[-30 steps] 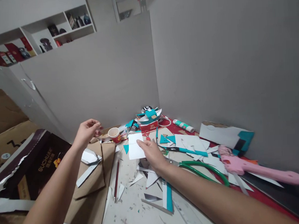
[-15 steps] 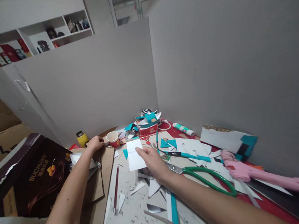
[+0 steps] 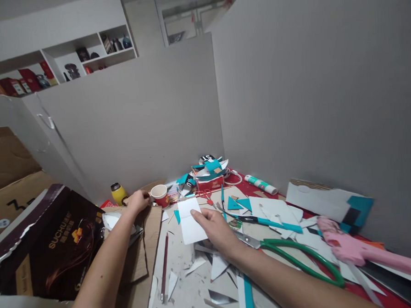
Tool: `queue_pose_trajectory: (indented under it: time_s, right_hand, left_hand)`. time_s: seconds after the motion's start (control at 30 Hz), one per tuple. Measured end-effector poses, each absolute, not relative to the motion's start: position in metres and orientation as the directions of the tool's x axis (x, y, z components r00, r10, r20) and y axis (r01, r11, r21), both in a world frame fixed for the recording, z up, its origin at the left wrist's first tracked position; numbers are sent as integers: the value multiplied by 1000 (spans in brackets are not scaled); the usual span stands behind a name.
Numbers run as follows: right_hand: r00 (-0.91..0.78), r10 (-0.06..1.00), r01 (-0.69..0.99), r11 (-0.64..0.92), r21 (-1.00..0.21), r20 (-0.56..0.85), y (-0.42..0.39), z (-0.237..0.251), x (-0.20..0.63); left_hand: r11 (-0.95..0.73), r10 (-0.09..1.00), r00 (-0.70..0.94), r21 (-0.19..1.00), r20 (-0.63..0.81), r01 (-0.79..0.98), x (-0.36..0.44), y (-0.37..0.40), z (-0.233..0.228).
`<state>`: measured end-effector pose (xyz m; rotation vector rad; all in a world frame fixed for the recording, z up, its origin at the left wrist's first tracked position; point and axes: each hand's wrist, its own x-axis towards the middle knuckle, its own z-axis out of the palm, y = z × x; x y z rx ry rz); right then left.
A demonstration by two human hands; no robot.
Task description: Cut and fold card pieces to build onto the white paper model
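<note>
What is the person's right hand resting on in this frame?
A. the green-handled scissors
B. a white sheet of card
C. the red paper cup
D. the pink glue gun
B: the right hand lies with its fingers on the white sheet of card, while the scissors and the glue gun lie apart to its right.

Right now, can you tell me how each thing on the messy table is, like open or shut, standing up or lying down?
Left hand: resting on cardboard beside the paper cup.
Right hand: flat, fingers on the white card.
White card: lying flat, creased.
Paper cup: upright.
Yellow bottle: upright, capped.
Scissors: lying shut.
Glue stick: lying down, capped.
Pencil: lying flat.
Pink glue gun: lying on its side.
</note>
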<state>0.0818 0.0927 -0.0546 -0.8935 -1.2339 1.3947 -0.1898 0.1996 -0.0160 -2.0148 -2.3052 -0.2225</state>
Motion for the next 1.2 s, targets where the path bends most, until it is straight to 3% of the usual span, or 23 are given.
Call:
queue_pose_trajectory:
  time_s: [0.2, 0.53, 0.9, 1.07, 1.2]
  right_hand:
    - [-235, 969, -191, 29, -981, 74, 90, -53, 83]
    - [-282, 959, -15, 2, -1000, 6, 85, -56, 80]
    - [-407, 906, 81, 159, -984, 113, 80, -58, 74]
    - [-443, 887, 174, 224, -959, 127, 79, -58, 76]
    - [-472, 870, 239, 281, -929, 142, 80, -63, 79]
  left_hand:
    - [110, 968, -129, 101, 215, 989, -196, 202, -14]
    - [102, 973, -125, 127, 194, 987, -194, 183, -6]
    - [134, 975, -117, -77, 189, 988, -211, 108, 98]
    - [207, 966, -171, -182, 192, 961, -214, 53, 115]
    - [341, 921, -262, -275, 287, 899, -207, 1, 125]
